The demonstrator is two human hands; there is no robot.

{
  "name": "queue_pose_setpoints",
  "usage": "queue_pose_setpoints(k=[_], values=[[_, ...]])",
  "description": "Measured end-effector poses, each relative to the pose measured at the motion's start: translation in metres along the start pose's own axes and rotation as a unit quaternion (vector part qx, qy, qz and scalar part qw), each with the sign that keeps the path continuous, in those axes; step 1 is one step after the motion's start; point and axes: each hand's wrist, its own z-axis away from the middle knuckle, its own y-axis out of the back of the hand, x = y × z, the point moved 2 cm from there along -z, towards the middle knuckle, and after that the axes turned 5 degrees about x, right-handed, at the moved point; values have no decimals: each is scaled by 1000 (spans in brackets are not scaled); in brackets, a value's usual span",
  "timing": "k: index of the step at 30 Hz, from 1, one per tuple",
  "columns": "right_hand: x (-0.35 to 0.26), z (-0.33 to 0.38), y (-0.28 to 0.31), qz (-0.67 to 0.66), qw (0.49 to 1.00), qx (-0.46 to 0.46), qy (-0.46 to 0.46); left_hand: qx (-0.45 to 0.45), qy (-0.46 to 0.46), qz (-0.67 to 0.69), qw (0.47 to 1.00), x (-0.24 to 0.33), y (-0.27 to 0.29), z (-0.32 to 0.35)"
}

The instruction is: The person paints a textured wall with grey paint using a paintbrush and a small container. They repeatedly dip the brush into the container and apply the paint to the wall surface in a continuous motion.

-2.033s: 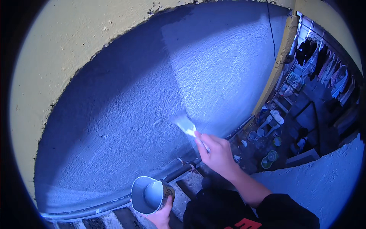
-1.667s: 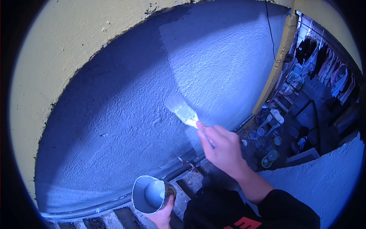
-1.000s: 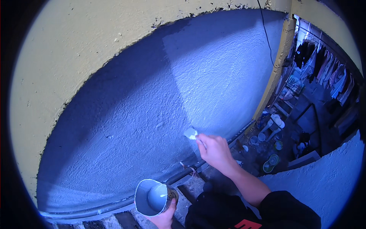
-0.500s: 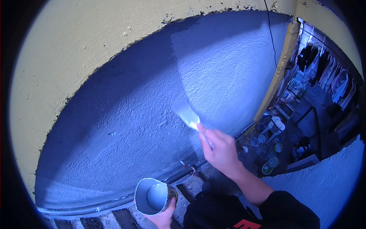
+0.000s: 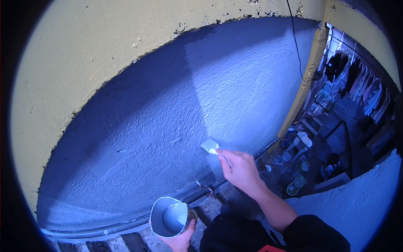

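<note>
a thick pipe (image 5: 196, 195) runs along the foot of the rough wall (image 5: 147, 126), with loose wires (image 5: 212, 193) sticking up beside it, below the brush. a thin dark cable (image 5: 296, 42) hangs across the wall's upper right, near a yellow post (image 5: 308, 77). beyond the post, clothes (image 5: 369, 90) hang in a row, and a white stool (image 5: 299, 143) stands on the cluttered floor. 2 small pale buckets (image 5: 282, 158) stand side by side near the stool, their contents too small to tell; a green-rimmed basin (image 5: 296, 184) sits closer in.

the pot (image 5: 168, 214), rough-rimmed and tilted toward the wall, has pale grey-blue paint (image 5: 175, 215) in its bottom. the left hand (image 5: 180, 238) curls around its lower side, partly covering it.

the right hand (image 5: 242, 170) is closed on the handle of the brush (image 5: 209, 145), whose head is at the wall, on the border between the darker and lighter areas.
</note>
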Motion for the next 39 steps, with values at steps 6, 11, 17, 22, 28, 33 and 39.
queue_pose_setpoints(k=[6,11,17,22,28,33,39], values=[[-69,-55,52,-87,985,111,98,5,-17,-14,1000,11,-3,2],[-104,-75,89,-98,972,152,149,-14,-22,-14,1000,15,-4,-1],[-80,-69,55,-62,975,138,164,23,-69,16,997,12,-7,-1],[-27,-8,9,11,998,16,53,-3,-26,0,1000,21,-17,-5],[10,23,-12,80,983,-152,-71,-22,-40,-7,999,37,-28,-6],[19,26,-13,71,987,-132,-53,-41,-52,3,998,43,-33,-4],[-42,-24,31,-72,994,52,64,-71,-44,35,996,44,-38,-4]])
